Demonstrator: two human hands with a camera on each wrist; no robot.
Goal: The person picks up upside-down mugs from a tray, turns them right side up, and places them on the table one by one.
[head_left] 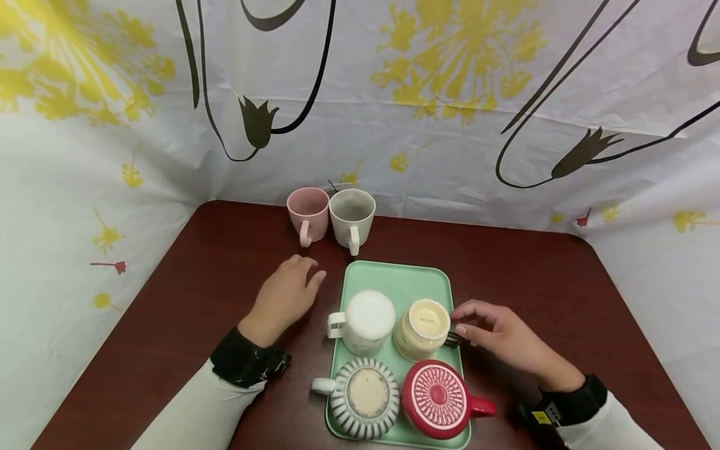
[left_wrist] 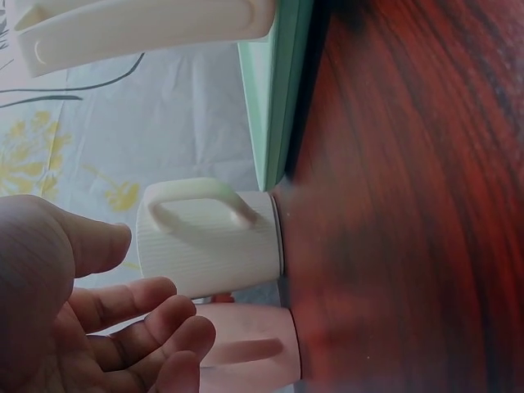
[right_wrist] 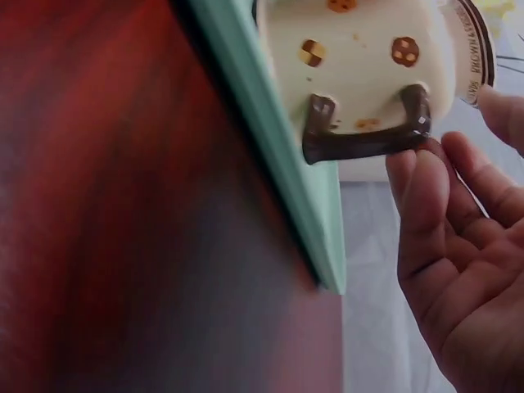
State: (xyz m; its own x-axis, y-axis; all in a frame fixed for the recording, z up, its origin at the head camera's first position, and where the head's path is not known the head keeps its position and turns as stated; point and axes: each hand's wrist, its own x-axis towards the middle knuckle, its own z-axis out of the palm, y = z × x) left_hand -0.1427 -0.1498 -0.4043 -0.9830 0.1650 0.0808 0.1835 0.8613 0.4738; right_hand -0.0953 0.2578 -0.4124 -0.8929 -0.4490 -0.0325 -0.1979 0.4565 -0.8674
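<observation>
A mint-green tray (head_left: 399, 278) on a dark red-brown table (head_left: 197, 281) carries several upside-down mugs. My right hand (head_left: 478, 325) reaches in from the right; its fingertips (right_wrist: 417, 164) touch the brown handle (right_wrist: 368, 139) of the cream mug (head_left: 423, 328) with cookie dots (right_wrist: 360, 49), and the thumb lies by the mug's upturned base. My left hand (head_left: 292, 287) rests palm-down on the table left of the tray, fingers relaxed and holding nothing. In the left wrist view that hand (left_wrist: 82, 327) sits just short of a white ribbed mug (left_wrist: 209, 241).
On the tray also stand a white mug (head_left: 368, 322), a grey striped mug (head_left: 362, 397) and a red mug (head_left: 437, 400). A pink mug (head_left: 308, 214) and the white ribbed mug (head_left: 352, 219) stand upright behind the tray. A flowered white cloth (head_left: 506, 125) walls the table.
</observation>
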